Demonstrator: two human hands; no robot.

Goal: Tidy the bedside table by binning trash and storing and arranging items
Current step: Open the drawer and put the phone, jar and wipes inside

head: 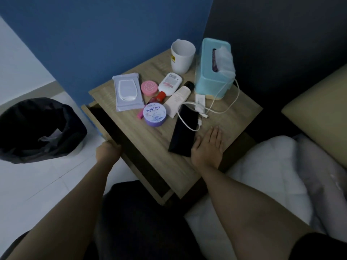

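**Bedside table (150, 156), top and drawer: contents as seen from the head camera**

1. Left hand (108, 152): is gripping the top edge of the open drawer (150, 184) front, fingers curled over it and hidden inside.
2. Right hand (208, 147): is lying flat, palm down, on the top near the edge beside the bed (272, 166), fingers straight and close together, holding nothing. The thumb is sitting just beside the phone; contact cannot be told.
3. Phone (185, 130): black slab with a dark face, lying flat. Its long axis is running diagonally from the near edge toward the middle of the top.
4. Charger and cable (201, 102): white, with the cable looping across the phone's far end and round the tissue box.
5. Tissue box (214, 68): pale teal, standing upright at the far corner, with a white tissue sticking out of its slot.
6. Mug (182, 56): white, upright, standing just beside the tissue box at the far corner.
7. Wipes pack (127, 91): pale and flat, lying near the drawer-side edge.
8. Pink tin (149, 87): round, lying between the wipes pack and the bottle.
9. Bottle (170, 84): white with a red cap, lying on its side with the cap pointing toward the near edge.
10. Tube (178, 98): cream with a black cap, lying beside the bottle, cap pointing away.
11. Purple jar (154, 115): lid reading "MOIST HYA", sitting in the middle of the top.
12. Bin (37, 128): lined with a black bag, standing on the floor well apart from the drawer side.
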